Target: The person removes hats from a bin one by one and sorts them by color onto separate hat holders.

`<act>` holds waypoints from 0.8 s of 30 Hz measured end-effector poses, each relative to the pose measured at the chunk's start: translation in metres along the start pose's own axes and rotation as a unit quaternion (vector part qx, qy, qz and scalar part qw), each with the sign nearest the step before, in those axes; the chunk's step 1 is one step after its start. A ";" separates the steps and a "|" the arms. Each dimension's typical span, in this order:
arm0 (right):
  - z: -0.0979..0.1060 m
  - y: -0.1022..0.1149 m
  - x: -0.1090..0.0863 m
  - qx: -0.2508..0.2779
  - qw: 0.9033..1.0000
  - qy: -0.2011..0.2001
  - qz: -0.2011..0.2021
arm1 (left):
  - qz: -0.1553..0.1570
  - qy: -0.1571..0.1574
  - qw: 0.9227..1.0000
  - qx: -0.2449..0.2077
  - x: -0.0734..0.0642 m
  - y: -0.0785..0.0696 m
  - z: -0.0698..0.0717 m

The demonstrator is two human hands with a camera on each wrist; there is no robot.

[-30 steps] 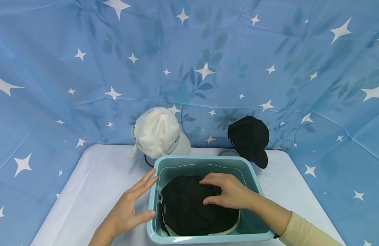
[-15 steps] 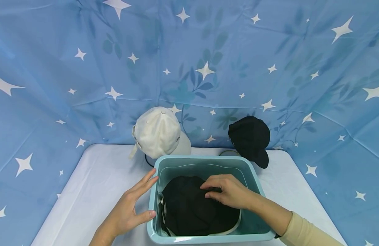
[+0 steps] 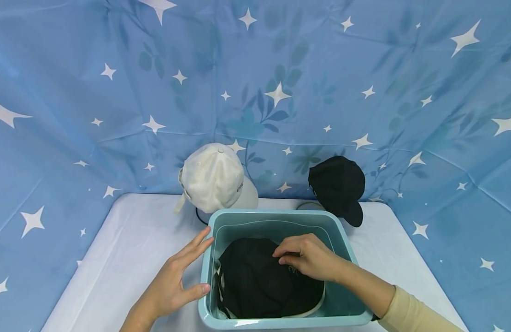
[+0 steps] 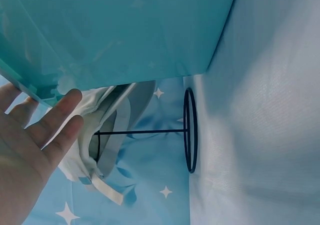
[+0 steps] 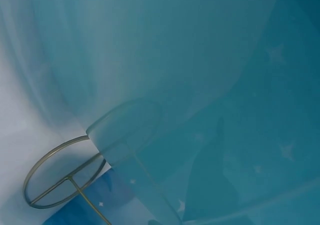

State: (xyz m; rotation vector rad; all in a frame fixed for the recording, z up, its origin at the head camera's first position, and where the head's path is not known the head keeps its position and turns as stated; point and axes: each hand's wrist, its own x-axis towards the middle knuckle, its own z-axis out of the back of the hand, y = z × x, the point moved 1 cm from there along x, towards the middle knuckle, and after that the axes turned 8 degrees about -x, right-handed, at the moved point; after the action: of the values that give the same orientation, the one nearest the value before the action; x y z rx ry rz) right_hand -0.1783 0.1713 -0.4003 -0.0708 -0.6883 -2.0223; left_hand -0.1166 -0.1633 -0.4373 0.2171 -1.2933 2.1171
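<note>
In the head view, a light blue plastic bin (image 3: pixel 276 214) holds a black cap (image 3: pixel 251 276) with its crown up; a pale edge shows under it. My right hand (image 3: pixel 307 256) is over that cap with bent fingers, thumb and fingertips close together; whether they pinch cloth is unclear. Small pale lettering shows beside the hand. My left hand (image 3: pixel 172 279) is spread at the bin's left rim, its fingertips at the edge. In the left wrist view, the left hand's fingers (image 4: pixel 62 112) are extended by the bin wall (image 4: pixel 120 35). The right hand is outside the right wrist view.
Behind the bin, a cream cap (image 3: pixel 214 177) hangs on a black wire stand (image 4: pixel 191 130). At the right, another black cap (image 3: pixel 338 189) sits near a brass-coloured wire stand (image 5: pixel 60 150). A white cloth (image 3: pixel 147 221) covers the table, with a blue star-printed curtain (image 3: pixel 255 69) behind.
My right hand has shifted slightly right, its thumb drawing nearer the fingertips, and lettering on the black cap has come into sight. My left hand stays at the rim.
</note>
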 end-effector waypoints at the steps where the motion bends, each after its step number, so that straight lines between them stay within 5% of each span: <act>1: 0.000 0.000 0.000 0.000 1.000 0.001 -0.003 | 0.000 -0.001 1.000 0.000 0.000 0.000 0.000; 11: -0.001 0.001 0.001 -0.005 1.000 0.014 -0.026 | 0.012 -0.003 1.000 -0.015 -0.001 0.002 0.001; 24: 0.012 0.004 -0.008 -0.011 0.998 -0.063 -0.010 | 0.000 -0.002 1.000 -0.008 -0.001 0.002 0.000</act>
State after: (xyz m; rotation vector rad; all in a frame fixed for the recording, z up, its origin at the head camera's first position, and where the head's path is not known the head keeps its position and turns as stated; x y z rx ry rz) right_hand -0.1740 0.1820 -0.3906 -0.2071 -0.7475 -2.0574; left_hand -0.1170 -0.1644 -0.4387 0.2138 -1.3112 2.1072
